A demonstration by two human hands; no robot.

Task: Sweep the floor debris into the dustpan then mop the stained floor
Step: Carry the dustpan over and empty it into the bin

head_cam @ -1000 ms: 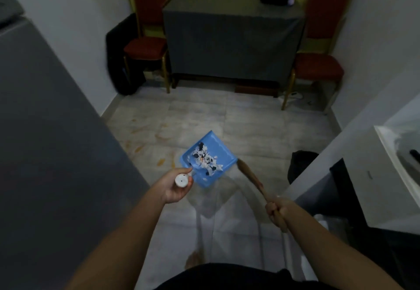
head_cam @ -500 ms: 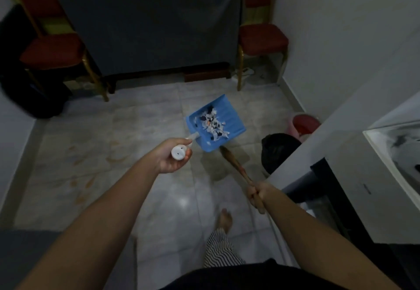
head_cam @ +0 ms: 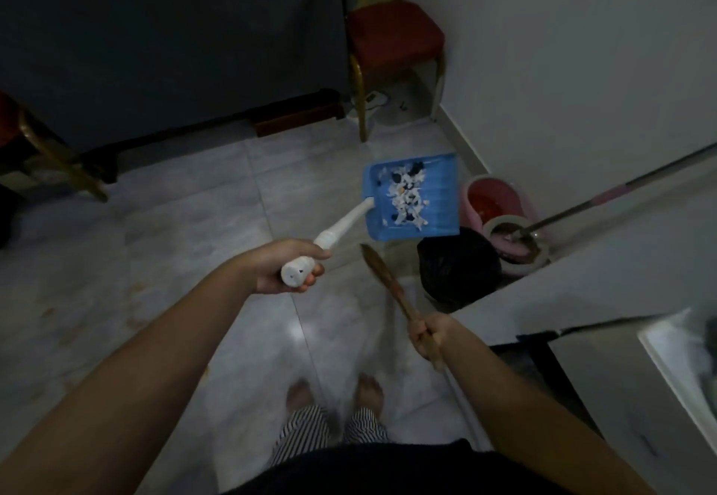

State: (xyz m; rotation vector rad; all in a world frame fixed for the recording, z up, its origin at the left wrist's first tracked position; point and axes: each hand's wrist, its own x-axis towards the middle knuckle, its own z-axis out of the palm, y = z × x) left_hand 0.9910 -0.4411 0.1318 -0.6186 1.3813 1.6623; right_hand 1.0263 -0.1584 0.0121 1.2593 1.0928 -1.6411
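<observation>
My left hand [head_cam: 285, 265] grips the white handle of a blue dustpan [head_cam: 440, 199], held in the air just left of a black bin [head_cam: 459, 267]. White and dark paper scraps [head_cam: 405, 193] lie in the pan. My right hand [head_cam: 426, 333] holds a brown broom [head_cam: 386, 281] by its stick, bristles pointing forward and up beside the bin. A mop [head_cam: 582, 209] rests with its head in a pink bucket [head_cam: 500, 199] against the right wall. Orange-brown stains [head_cam: 134, 294] mark the grey tiles at the left.
A table draped in dark cloth [head_cam: 170, 40] stands ahead, with a red chair [head_cam: 394, 42] to its right and another [head_cam: 23, 133] at the left edge. A white ledge and sink [head_cam: 679, 374] fill the right. My bare feet [head_cam: 335, 395] stand on the tiles.
The view has swung right and down. The dustpan has travelled right, level and still loaded, up to the black bin. The mop and bucket have come into sight.
</observation>
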